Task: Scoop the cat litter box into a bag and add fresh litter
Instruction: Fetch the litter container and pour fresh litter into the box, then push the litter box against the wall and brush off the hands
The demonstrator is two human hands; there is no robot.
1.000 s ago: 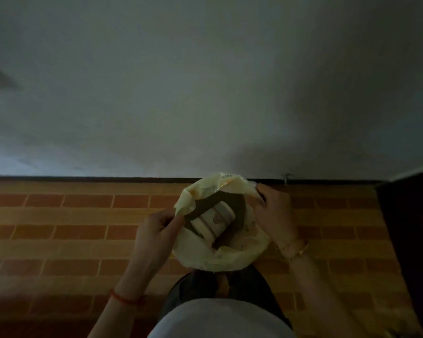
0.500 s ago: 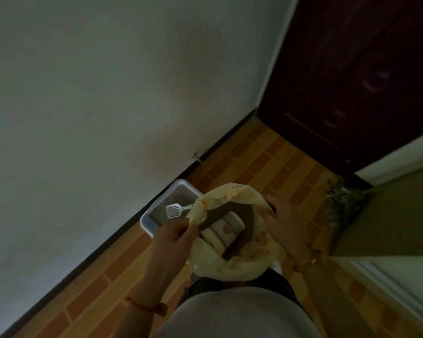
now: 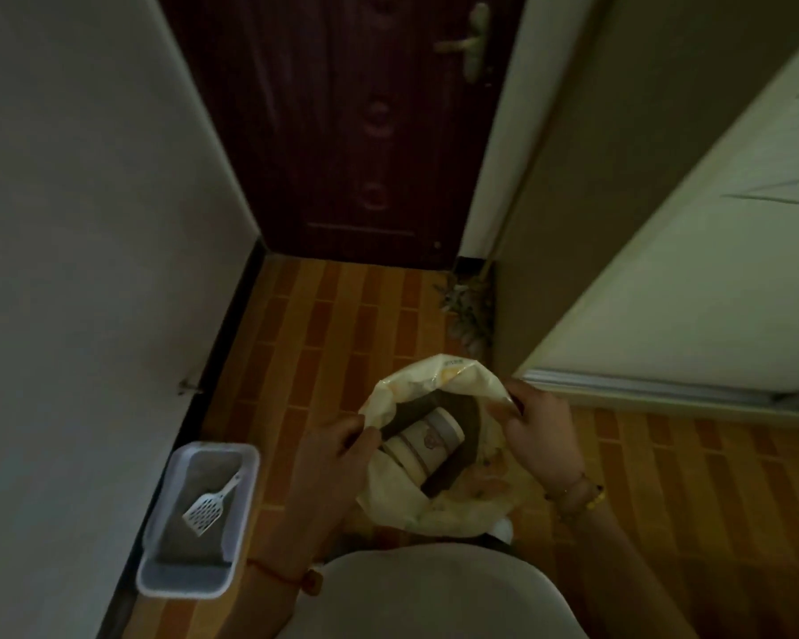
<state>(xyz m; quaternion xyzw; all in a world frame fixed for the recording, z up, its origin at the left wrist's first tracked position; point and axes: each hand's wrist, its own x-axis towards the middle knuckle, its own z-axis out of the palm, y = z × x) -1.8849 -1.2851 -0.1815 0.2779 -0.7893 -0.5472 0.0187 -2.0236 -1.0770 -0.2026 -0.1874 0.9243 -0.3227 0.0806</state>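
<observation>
Ok: left hand (image 3: 337,447) & right hand (image 3: 538,435), each grip pinching the bag (image 3: 453,371) rim, pull its mouth wide, ready for scoopings. The litter box (image 3: 250,481) sits on the floor (image 3: 342,315) by the wall (image 3: 88,269), scoop (image 3: 208,507) lying inside. A tub (image 3: 427,442) in the bag, fresh litter prob.; too dim.

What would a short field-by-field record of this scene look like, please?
bag: pale yellow plastic bag, mouth held open
inside bag: cream cylindrical tub, tilted
left grip: pinches the bag's left rim
right grip: pinches the bag's right rim
litter box: grey rectangular plastic litter box, on the floor by the wall, left of the bag
scoop: white slotted plastic scoop, lying inside the litter box
backdrop: dark red door ahead
</observation>
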